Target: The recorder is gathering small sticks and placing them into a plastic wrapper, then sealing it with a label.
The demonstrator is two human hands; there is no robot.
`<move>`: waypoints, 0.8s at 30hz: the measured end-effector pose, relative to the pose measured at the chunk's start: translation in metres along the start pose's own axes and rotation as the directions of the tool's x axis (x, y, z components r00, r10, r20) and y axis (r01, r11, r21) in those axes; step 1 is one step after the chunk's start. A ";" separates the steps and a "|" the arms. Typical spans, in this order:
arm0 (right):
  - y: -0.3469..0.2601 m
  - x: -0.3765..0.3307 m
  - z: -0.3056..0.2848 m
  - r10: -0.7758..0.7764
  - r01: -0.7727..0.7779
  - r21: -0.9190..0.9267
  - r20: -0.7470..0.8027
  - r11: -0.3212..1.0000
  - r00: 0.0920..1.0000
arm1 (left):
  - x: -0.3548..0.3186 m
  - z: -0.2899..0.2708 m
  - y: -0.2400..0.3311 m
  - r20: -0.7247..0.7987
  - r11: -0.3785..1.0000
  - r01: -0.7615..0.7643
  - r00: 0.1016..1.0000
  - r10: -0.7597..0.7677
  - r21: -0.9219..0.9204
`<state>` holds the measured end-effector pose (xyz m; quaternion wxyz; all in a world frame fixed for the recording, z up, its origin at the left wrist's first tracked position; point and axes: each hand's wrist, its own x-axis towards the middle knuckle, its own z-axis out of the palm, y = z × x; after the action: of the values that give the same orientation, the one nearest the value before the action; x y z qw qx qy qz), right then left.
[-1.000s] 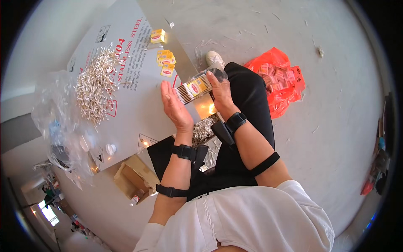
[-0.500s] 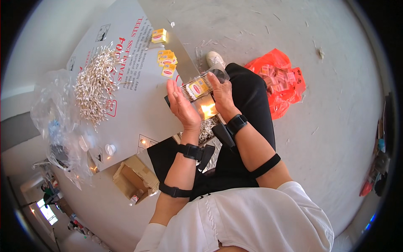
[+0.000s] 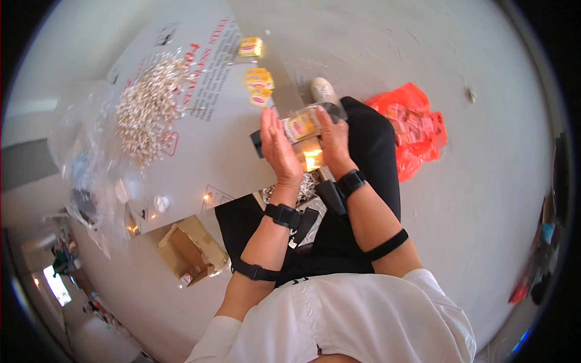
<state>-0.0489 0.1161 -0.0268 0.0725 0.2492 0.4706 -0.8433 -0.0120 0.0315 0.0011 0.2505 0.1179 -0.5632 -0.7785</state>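
Note:
Between my hands is a clear packet of cotton swabs (image 3: pixel 302 125) with a yellow and white card in it. My right hand (image 3: pixel 336 144) grips the packet's right side, thumb along its top. Along the left side my left hand (image 3: pixel 282 154) lies flat, fingers stretched out and touching the packet's edge. A shiny metal surface (image 3: pixel 311 157) just below the packet reflects a bright light. More loose swabs (image 3: pixel 302 189) lie under my wrists, partly hidden. Beyond my left hand, several yellow cards (image 3: pixel 259 78) are spread on the table, with a thicker card stack (image 3: pixel 250 46) farther off.
A large pile of cotton swabs (image 3: pixel 150 109) covers the left of the film-covered table (image 3: pixel 212 151). Beside it are a crumpled clear plastic bag (image 3: pixel 75 151) and a small white cap (image 3: pixel 161 203). An open cardboard box (image 3: pixel 184 247) stands lower left. A red bag (image 3: pixel 417 145) of pink packets lies right on the floor.
The view has shifted, so the whole scene sits a little differently and is blurred. My hands stay around the packet; the packet's swabs look less distinct.

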 end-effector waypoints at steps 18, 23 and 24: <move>0.034 -0.068 0.067 -0.309 0.940 -0.324 0.888 0.111 0.342 | 0.123 -0.235 0.064 -0.122 0.545 -0.066 0.945 0.302 0.836; 0.034 -0.069 0.075 -0.295 0.923 -0.380 0.876 0.067 0.382 | 0.189 -0.222 0.071 0.206 0.216 -0.278 0.931 0.303 0.936; 0.034 -0.071 0.077 -0.284 0.917 -0.391 0.873 0.077 0.396 | 0.202 -0.220 0.072 0.266 0.136 -0.314 0.920 0.286 0.940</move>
<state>-0.0022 0.0251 0.0154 -0.0598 -0.3475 0.8301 -0.4320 -0.0622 -0.2712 0.0143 0.2636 0.1249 -0.9384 -0.1854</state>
